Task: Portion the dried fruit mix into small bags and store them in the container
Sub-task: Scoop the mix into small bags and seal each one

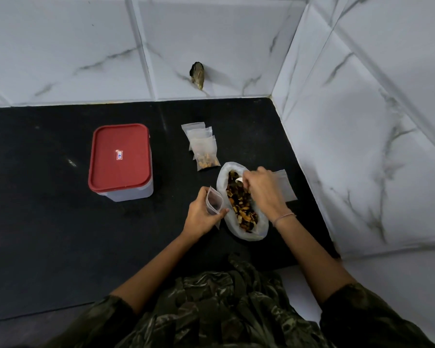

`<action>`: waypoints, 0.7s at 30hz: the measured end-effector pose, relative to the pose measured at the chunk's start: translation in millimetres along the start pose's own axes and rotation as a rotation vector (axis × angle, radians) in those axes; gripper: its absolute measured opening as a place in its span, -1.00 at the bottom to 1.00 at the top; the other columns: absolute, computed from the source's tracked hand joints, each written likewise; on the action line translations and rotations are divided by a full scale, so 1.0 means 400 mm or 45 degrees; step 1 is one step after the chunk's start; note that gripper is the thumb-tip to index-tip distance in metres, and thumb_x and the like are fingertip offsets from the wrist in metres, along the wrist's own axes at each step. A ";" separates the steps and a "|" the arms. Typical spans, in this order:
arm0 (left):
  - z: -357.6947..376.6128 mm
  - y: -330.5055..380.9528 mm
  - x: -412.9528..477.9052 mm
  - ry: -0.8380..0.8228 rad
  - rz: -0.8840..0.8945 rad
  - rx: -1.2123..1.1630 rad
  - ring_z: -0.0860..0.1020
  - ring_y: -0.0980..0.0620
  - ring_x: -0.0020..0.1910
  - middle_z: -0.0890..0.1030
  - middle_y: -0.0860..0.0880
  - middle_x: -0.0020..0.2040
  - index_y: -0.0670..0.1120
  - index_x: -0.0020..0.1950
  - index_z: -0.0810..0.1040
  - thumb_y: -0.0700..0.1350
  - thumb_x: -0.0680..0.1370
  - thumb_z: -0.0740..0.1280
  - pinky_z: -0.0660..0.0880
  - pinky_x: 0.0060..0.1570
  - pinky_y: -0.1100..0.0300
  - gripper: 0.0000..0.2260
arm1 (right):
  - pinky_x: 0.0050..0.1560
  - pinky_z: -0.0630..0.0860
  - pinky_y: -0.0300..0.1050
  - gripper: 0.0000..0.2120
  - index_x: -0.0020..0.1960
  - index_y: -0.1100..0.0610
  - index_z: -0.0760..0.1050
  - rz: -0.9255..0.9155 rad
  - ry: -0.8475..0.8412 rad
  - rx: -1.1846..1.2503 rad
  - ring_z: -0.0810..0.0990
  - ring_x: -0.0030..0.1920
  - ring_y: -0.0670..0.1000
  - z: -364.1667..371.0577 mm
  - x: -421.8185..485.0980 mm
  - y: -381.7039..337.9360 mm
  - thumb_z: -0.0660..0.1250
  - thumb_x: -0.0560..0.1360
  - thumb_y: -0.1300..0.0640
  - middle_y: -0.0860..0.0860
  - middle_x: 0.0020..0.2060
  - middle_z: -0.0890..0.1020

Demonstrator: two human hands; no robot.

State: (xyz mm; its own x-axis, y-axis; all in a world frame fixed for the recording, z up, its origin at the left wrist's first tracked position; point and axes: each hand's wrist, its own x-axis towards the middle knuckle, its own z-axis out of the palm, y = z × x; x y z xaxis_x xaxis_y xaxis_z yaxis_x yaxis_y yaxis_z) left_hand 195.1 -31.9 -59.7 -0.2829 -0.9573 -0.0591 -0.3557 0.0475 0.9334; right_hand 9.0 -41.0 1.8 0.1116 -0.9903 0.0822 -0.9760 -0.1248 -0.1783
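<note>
Over the wide white plastic bag of dried fruit mix (pixel 241 204), the right hand (pixel 261 192) is pinching a small white scoop (pixel 239 180), while the left hand (pixel 203 214) is gripping a small clear zip bag (pixel 214 200) beside it. Behind, one filled small bag (pixel 207 156) is lying near the red-lidded container (pixel 121 160). Fruit may be spilling onto the black counter (pixel 48 222) if that floppy mouth is sagging shut.

black countertop (pixel 48 222) in corner w/ white marble-veined wall tiles (pixel 60 46).
</note>
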 end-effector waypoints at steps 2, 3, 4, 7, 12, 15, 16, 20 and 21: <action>0.000 0.000 0.000 0.002 0.003 0.013 0.54 0.24 -0.06 0.56 0.07 0.01 -0.07 0.14 0.40 -0.05 0.41 0.52 0.46 -0.12 0.50 -0.58 | -0.08 0.34 -0.18 -0.95 -0.02 0.07 0.46 -0.157 -0.038 -0.153 0.42 -0.11 -0.03 0.012 0.003 -0.014 0.26 0.53 0.17 0.02 -0.11 0.54; 0.000 -0.001 0.000 0.003 0.006 0.019 0.55 0.22 -0.06 0.56 0.07 0.01 -0.08 0.14 0.40 -0.04 0.41 0.52 0.46 -0.12 0.49 -0.58 | -0.10 0.32 -0.19 -0.97 -0.05 0.06 0.45 -0.170 -0.055 -0.166 0.40 -0.13 -0.04 0.016 0.006 -0.012 0.25 0.53 0.17 0.01 -0.12 0.52; 0.000 -0.002 0.000 0.002 0.009 0.024 0.56 0.20 -0.05 0.57 0.05 0.01 -0.08 0.14 0.40 -0.04 0.40 0.52 0.47 -0.12 0.48 -0.58 | -0.13 0.32 -0.22 -0.95 -0.10 0.04 0.43 -0.150 -0.073 -0.136 0.39 -0.16 -0.06 0.015 0.009 -0.010 0.23 0.53 0.16 0.00 -0.14 0.50; 0.003 -0.005 0.001 -0.016 0.011 0.016 0.58 0.15 -0.02 0.59 0.02 0.03 -0.08 0.13 0.41 -0.03 0.41 0.51 0.48 -0.11 0.46 -0.59 | -0.20 0.37 -0.26 -0.86 -0.19 0.02 0.41 -0.014 -0.195 0.027 0.43 -0.22 -0.07 0.004 0.019 0.012 0.22 0.52 0.19 -0.03 -0.16 0.43; 0.006 -0.004 -0.003 -0.036 -0.004 -0.019 0.58 0.14 0.00 0.60 0.01 0.04 -0.09 0.12 0.41 -0.04 0.41 0.51 0.52 -0.08 0.39 -0.60 | -0.16 0.39 -0.36 -0.85 -0.13 0.08 0.49 0.268 -0.447 0.439 0.53 -0.08 -0.11 -0.005 0.051 0.040 0.28 0.50 0.32 -0.02 -0.11 0.57; 0.007 -0.006 -0.005 -0.041 0.007 -0.017 0.59 0.15 -0.01 0.60 0.01 0.03 -0.09 0.11 0.41 -0.03 0.41 0.51 0.52 -0.10 0.38 -0.60 | -0.18 0.38 -0.36 -0.82 -0.21 0.03 0.46 0.378 -0.489 0.572 0.55 -0.07 -0.11 0.002 0.063 0.059 0.33 0.49 0.26 -0.02 -0.12 0.58; 0.007 -0.006 -0.005 -0.042 0.009 -0.021 0.59 0.15 -0.01 0.60 0.01 0.03 -0.09 0.11 0.41 -0.02 0.41 0.51 0.51 -0.10 0.39 -0.61 | -0.19 0.38 -0.35 -0.80 -0.25 0.02 0.44 0.385 -0.501 0.583 0.55 -0.06 -0.08 0.003 0.066 0.063 0.35 0.48 0.24 -0.01 -0.13 0.58; 0.004 -0.007 -0.008 -0.050 0.002 -0.035 0.58 0.16 0.02 0.60 0.02 0.05 -0.09 0.13 0.42 -0.02 0.41 0.51 0.52 -0.06 0.36 -0.60 | -0.08 0.37 -0.26 -0.74 -0.31 0.04 0.39 0.318 -0.604 0.558 0.53 -0.03 -0.05 -0.016 0.083 0.069 0.38 0.46 0.26 -0.04 -0.19 0.54; 0.004 -0.007 -0.008 -0.051 0.005 -0.034 0.58 0.16 0.02 0.60 0.02 0.04 -0.09 0.12 0.42 -0.02 0.41 0.50 0.53 -0.06 0.35 -0.60 | -0.05 0.37 -0.23 -0.73 -0.31 0.04 0.39 0.297 -0.636 0.552 0.52 -0.04 -0.06 -0.022 0.088 0.069 0.38 0.46 0.27 -0.07 -0.21 0.52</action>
State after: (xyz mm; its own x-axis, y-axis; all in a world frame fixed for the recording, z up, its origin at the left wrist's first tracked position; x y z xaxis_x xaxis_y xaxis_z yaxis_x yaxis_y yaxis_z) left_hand 195.6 -28.4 -62.6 -0.3202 -0.9448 -0.0690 -0.3307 0.0433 0.9427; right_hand -15.8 -79.0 8.4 0.0819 -0.8906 -0.4474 -0.8340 0.1846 -0.5200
